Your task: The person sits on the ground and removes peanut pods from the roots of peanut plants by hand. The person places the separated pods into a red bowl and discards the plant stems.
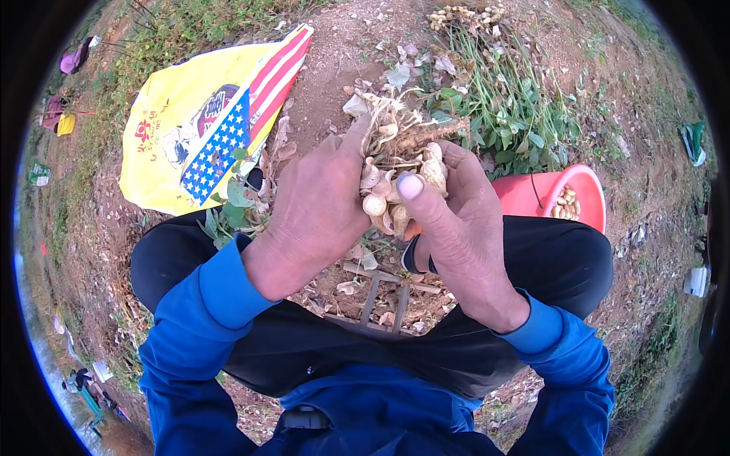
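A clump of peanut pods (393, 196) on dry roots is held between my hands at the centre, above my spread knees. My left hand (322, 196) grips the roots and stems from the left, its fingertips hidden behind the clump. Around the clump's right side curls my right hand (465, 228), thumb laid over the pods and fingers behind them. Leafy stems stick out below my left wrist. Just right of my right hand, a pink plastic bucket (596, 196) lies tilted by my knee with loose peanuts (566, 203) inside.
Pulled peanut plants (507, 114) lie in a heap beyond my right hand, pods at the far end. A yellow printed sack (165, 108) lies flat on the soil at the left. A slatted wooden piece (388, 302) shows between my legs. Other people are far off at the left.
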A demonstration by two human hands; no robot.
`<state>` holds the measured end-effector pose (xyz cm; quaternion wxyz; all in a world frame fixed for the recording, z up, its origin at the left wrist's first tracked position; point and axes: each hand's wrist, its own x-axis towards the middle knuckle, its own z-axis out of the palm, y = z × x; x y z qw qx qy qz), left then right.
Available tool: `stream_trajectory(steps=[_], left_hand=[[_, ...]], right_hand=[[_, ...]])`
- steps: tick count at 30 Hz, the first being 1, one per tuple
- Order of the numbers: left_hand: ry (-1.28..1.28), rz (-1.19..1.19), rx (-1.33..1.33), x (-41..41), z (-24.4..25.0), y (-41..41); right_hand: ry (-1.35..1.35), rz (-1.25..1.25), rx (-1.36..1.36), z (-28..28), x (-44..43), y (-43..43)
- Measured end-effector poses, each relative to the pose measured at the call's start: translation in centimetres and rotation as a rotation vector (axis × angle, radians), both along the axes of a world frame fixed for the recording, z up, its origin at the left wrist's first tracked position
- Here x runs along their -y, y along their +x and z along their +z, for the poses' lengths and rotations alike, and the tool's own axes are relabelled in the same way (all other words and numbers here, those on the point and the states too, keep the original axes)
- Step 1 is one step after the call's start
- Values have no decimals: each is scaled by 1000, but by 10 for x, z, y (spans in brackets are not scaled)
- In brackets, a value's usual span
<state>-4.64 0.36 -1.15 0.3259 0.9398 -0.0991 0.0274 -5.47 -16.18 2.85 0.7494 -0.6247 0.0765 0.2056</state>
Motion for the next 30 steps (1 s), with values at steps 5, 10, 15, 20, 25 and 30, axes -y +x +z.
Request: stream_trajectory(steps=[5,10,15,20,25,30], left_hand=[[81,-25,-88,8,1,2],[74,-39,-152,7,3,4],[-51,-70,-196,5,8,4],[64,-45,-63,5,1,0],[317,-49,49,8,1,-5],[371,-95,100,11,-1,-9]], right_hand=[[-41,-100,109,-24,-4,-7],[-203,-133,79,-19,-2,-4],[-167,-148,-31,-7,3,3],[-103,-170,-128,-5,0,3],[21,-197,-166,-10,3,2],[102,-157,-226,-13,6,5]])
